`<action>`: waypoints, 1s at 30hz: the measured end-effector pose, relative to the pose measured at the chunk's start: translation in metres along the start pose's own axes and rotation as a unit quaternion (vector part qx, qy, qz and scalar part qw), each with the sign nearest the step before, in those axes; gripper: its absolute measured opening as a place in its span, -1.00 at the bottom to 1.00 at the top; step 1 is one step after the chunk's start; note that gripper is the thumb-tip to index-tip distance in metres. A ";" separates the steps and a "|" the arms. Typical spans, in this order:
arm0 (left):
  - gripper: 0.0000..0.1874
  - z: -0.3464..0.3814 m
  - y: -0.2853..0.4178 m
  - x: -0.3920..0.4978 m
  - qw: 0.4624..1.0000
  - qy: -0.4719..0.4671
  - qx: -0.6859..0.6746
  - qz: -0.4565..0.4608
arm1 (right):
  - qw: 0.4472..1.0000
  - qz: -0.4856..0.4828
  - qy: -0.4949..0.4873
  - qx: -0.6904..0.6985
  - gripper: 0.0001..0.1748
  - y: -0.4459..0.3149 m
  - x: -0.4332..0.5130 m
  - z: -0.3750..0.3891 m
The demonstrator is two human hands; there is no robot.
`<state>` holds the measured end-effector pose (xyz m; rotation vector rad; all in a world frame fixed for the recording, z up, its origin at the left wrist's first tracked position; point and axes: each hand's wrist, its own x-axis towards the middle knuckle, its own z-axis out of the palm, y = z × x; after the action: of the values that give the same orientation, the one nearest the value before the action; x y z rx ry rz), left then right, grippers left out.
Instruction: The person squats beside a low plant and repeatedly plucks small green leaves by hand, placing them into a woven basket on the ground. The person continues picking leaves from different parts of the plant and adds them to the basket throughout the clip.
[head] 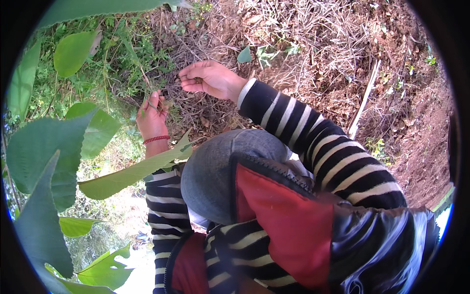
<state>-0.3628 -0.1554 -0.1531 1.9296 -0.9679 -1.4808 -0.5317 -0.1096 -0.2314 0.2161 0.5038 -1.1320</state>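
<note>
My left hand [152,117], with a red braided bracelet at the wrist, pinches a thin green plant stem [145,79] between thumb and fingertips. The stem runs up and left into low weeds [121,55]. To the right of it, my right hand [209,79] is turned partly palm up, its fingers loosely curled over small dark bits [198,79] too small to name. The two hands are apart. Below them is a bent knee in grey-blue denim [238,165]. Both arms wear black and white striped sleeves [323,147], and a dark jacket with red lining [290,235] hangs open.
Large green leaves [47,158] hang close to the camera on the left, and one long leaf [128,176] crosses in front of my left forearm. Dry stalks [323,33] cover reddish soil [422,147]. A pale stick [365,97] lies beyond my right arm.
</note>
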 end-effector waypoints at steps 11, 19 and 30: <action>-0.88 0.000 -0.006 0.006 1.000 0.016 -0.006 0.019 | 0.952 -0.134 -0.074 -0.265 -0.81 -0.014 0.071 0.095; -0.84 -0.004 -0.004 0.002 0.999 -0.003 0.025 0.020 | 0.888 -0.159 -0.108 -0.417 -0.66 -0.023 0.106 0.057; -0.80 -0.006 -0.002 0.003 0.998 -0.028 0.041 0.024 | 0.858 -0.187 -0.082 -0.472 -0.74 -0.013 0.088 0.074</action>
<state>-0.3561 -0.1562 -0.1547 1.9179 -1.1079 -1.4962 -0.4943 -0.2165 -0.2089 -0.8655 0.9146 -1.1359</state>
